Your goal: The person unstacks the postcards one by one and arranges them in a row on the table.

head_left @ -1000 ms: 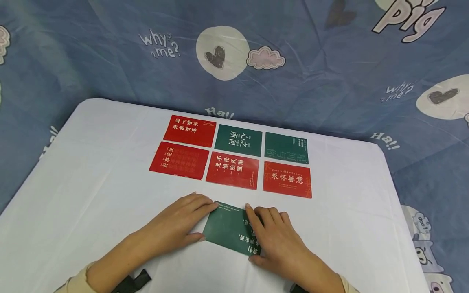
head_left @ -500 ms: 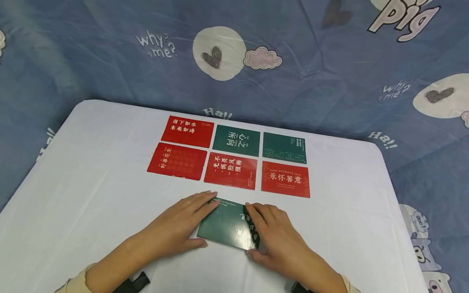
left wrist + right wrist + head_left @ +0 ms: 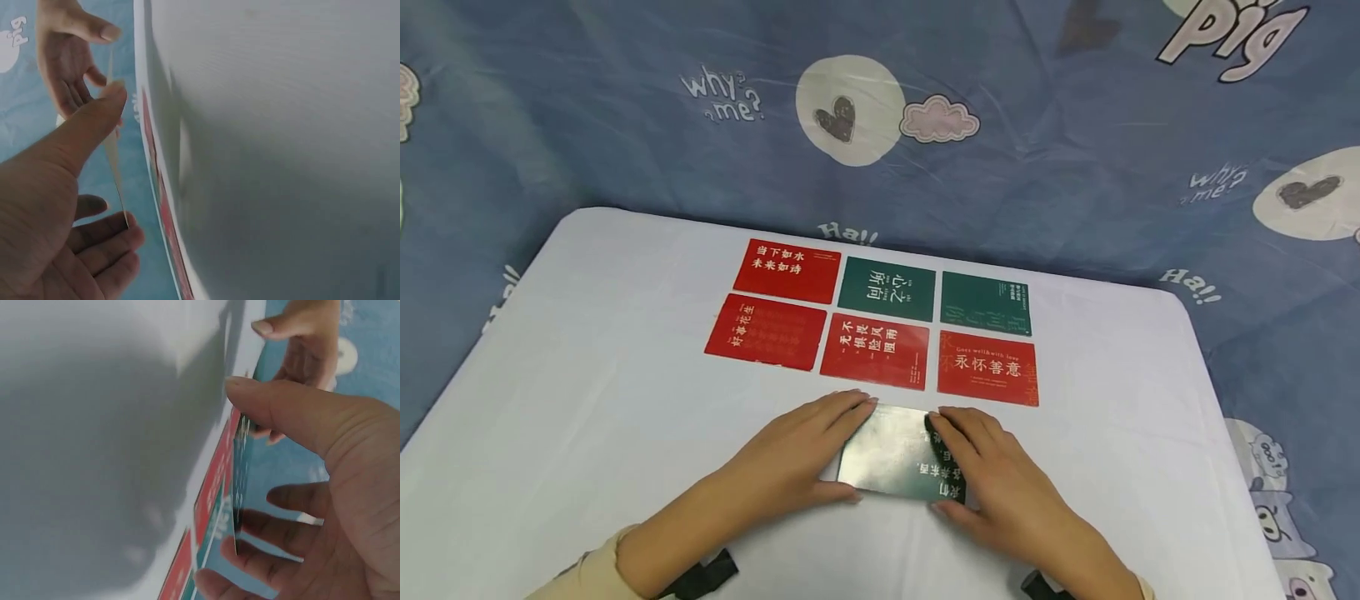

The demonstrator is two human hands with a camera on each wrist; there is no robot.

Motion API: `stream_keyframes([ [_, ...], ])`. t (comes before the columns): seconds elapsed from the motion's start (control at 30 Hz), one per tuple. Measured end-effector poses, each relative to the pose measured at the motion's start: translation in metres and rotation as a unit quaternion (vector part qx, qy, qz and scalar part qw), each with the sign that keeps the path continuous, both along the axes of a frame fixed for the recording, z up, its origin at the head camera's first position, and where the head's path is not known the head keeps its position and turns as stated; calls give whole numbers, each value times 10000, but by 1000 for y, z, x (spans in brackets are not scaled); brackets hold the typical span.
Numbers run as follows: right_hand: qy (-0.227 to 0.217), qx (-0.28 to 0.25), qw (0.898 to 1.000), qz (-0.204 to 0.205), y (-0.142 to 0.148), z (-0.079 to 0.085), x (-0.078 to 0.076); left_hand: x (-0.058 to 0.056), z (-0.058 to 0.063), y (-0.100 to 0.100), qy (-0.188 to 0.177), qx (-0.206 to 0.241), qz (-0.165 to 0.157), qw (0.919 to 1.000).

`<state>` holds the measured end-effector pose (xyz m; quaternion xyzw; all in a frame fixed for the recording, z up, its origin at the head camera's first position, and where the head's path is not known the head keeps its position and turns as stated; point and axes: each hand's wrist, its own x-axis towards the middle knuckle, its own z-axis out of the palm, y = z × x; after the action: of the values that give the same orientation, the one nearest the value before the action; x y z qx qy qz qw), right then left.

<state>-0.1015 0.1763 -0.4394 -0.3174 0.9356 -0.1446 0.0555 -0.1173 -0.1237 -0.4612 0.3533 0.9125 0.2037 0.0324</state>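
A green card with white Chinese characters [image 3: 883, 450] is held between my two hands on the near side of the card rows. My left hand [image 3: 793, 458] grips its left side, with the thumb at the near edge and fingers at the far edge. The right hand [image 3: 1011, 479] holds the opposite side the same way and covers part of the lettering. In the left wrist view the card [image 3: 112, 153] appears as a thin strip between thumb and fingertips. The right wrist view shows the card [image 3: 239, 481] nearly edge-on, raised off the table.
Two rows of flat cards lie beyond my hands. The far row has a red card [image 3: 805, 287] and two green ones [image 3: 865, 308]; the near row has three red cards [image 3: 775, 342]. They lie on a white tabletop [image 3: 587, 375], with a patterned blue cloth [image 3: 625, 167] behind.
Both hands have shifted right with the green card, which has turned straighter. Its face now catches a bright glare. The laid-out cards keep their places.
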Motion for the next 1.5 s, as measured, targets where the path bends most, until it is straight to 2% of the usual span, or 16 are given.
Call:
stream_keyframes([
  [0.13,-62,26,9998,-186,14,-1,1,-5,-1,16,207,-145,-245,9994],
  [0.33,-291,106,9984,-478,33,-2,1,-11,-1,37,197,-370,-465,9980],
  [0.6,-502,211,9948,-863,55,1,-1,-20,4,69,432,-451,-557,9965],
  [0.8,-531,270,9945,-865,66,-3,-3,-22,2,86,484,-630,-582,9951],
  [1.17,-826,267,9927,-837,79,-11,-8,-22,-8,101,558,-739,-595,9939],
  [1.5,-868,198,9924,-847,86,-14,-10,-20,-9,109,499,-836,-615,9933],
])
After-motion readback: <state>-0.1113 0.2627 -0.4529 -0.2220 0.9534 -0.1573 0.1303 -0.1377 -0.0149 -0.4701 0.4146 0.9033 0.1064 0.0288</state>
